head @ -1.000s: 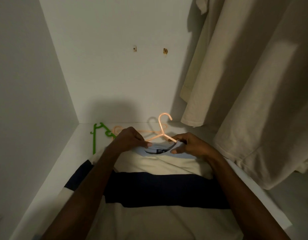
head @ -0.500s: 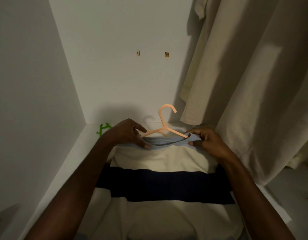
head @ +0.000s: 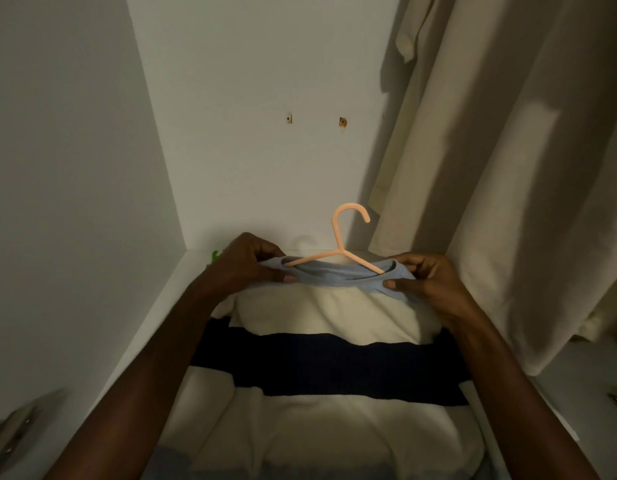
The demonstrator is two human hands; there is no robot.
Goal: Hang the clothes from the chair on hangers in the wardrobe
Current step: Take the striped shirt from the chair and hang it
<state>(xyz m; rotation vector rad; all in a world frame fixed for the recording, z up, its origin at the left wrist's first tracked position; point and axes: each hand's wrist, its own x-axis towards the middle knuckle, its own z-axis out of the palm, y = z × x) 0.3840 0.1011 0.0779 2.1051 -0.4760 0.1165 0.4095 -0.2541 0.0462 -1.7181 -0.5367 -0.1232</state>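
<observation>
Midway: left hand (head: 246, 263) and right hand (head: 426, 280) pinch striped shirt (head: 328, 341) collar around peach hanger (head: 341, 252); cream garments (head: 508, 168) hang at 2 o'clock; hooking remains.

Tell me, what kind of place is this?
Most likely the inside of a wardrobe: plain white walls close around, cream garments hang at right, and a striped shirt is going onto a pink hanger.

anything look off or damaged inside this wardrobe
Two small chipped holes mar the back panel, like marks from removed fittings. A green hanger lies on the floor behind the left hand. Otherwise nothing stands out.
</observation>
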